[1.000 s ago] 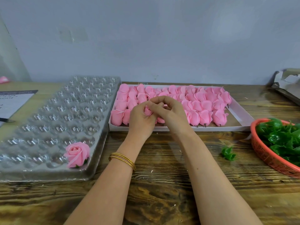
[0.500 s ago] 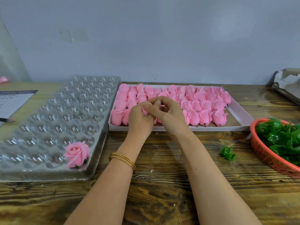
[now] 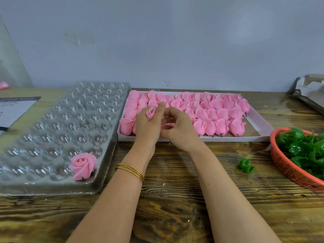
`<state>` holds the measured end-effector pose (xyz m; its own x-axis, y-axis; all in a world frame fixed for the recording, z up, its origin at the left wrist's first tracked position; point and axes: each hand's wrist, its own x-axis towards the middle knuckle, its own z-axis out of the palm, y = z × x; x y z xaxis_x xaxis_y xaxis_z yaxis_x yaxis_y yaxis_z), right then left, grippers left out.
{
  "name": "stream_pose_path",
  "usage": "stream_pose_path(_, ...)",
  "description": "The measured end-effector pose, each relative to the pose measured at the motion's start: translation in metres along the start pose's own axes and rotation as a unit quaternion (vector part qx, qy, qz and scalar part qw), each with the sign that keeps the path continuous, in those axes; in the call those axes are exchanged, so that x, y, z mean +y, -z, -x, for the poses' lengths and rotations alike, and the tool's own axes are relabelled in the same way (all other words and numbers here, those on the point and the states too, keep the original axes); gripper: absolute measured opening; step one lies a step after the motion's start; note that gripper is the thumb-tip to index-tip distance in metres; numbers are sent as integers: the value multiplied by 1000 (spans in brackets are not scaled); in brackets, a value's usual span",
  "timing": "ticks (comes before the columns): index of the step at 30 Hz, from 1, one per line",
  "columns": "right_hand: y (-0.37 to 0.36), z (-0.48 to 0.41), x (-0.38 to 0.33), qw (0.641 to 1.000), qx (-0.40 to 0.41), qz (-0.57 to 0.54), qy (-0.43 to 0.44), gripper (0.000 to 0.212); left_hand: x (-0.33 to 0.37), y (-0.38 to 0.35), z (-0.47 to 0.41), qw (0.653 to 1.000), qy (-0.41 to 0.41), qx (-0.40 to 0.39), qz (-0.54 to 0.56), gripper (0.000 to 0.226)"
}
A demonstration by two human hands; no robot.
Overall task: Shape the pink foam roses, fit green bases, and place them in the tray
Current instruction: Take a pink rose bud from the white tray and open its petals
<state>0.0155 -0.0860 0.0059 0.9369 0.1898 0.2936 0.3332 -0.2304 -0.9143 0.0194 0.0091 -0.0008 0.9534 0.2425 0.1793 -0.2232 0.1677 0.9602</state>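
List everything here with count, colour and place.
cup tray: one, clear, left
finished rose: one, pink, tray's near right corner
box: one, white, centre back
rosebuds: dozens, pink, rowed in box
basket: one, orange, right edge
bases: pile, green, in basket
loose base: one, green, table beside basket
paper: one, white, far left
pen: one, dark, far left
cardboard: some, grey-white, back right
table: one, brown wood, underneath
bangles: two or three, gold, left wrist
left hand: one, holds pink bud, at box front
right hand: one, curled, beside left hand

The right edge cuts off the orange basket (image 3: 283, 163) of green bases (image 3: 303, 148).
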Motion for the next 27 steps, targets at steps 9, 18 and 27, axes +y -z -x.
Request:
stream_pose_path(9, 1, 0, 0, 1000, 9, 2, 14, 27, -1, 3, 0, 999, 11, -47, 3, 23)
stream_pose_path(18, 3, 2, -3, 998, -58, -6, -9, 23, -3, 5, -3, 998, 17, -60, -3, 43)
stream_pose_path(27, 1, 2, -5, 999, -11, -24, -27, 35, -8, 4, -6, 997, 35, -41, 58, 43)
